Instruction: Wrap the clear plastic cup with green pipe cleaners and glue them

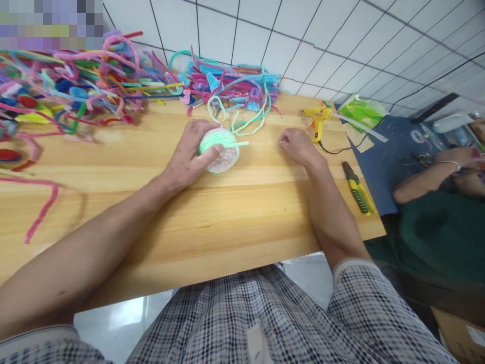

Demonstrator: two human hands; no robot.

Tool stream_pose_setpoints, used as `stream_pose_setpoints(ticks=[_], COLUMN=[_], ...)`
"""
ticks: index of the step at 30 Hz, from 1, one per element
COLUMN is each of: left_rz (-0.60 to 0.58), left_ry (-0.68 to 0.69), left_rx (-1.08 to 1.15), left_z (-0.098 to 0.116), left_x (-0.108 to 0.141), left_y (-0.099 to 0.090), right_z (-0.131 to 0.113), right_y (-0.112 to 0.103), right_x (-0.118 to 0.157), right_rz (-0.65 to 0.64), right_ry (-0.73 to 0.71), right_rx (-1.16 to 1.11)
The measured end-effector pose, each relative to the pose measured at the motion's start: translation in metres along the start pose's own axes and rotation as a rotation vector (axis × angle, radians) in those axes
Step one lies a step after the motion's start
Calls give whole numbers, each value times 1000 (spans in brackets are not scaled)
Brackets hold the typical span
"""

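Note:
My left hand grips a round clear plastic piece, its side wrapped in mint-green fuzzy stem. A short green end sticks out to the right, and loose pale-green pipe cleaners curl behind it. My right hand lies on the table farther right, its fingers curled in with nothing showing in them. Just beyond that hand is a yellow hot glue gun with a black cord.
Tangled coloured pipe cleaners cover the back left, and a blue-and-pink bundle lies against the tiled wall. Yellow-and-black pliers sit near the right edge of the wooden table. Another person's arm is at the right.

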State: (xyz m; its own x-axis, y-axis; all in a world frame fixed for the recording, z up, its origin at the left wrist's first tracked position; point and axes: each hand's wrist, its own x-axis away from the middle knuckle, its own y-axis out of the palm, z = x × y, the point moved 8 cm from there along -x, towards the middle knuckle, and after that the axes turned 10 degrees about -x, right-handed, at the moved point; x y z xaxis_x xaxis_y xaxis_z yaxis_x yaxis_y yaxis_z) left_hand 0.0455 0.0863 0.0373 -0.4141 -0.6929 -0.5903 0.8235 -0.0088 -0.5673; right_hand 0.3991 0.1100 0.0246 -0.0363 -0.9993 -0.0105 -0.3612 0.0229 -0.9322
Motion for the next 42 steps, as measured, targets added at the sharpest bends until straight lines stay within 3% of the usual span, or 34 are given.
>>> stream_pose_setpoints(ticks=[13,23,32,42], left_rz=[-9,2,15,28], left_ry=[-43,-52,-21,-6], left_rx=[-11,-13,-22,-64], left_z=[3,-1,0,5], left_x=[1,1,2,2], left_y=[-1,0,-2,-2], right_z=[3,0,-7,-1], right_y=[13,-3,10,-4], right_x=[-10,1,-1,1], right_rz=[-76,-101,-124,-39], right_ry=[4,-17,75,13], right_rx=[114,-40,79,-57])
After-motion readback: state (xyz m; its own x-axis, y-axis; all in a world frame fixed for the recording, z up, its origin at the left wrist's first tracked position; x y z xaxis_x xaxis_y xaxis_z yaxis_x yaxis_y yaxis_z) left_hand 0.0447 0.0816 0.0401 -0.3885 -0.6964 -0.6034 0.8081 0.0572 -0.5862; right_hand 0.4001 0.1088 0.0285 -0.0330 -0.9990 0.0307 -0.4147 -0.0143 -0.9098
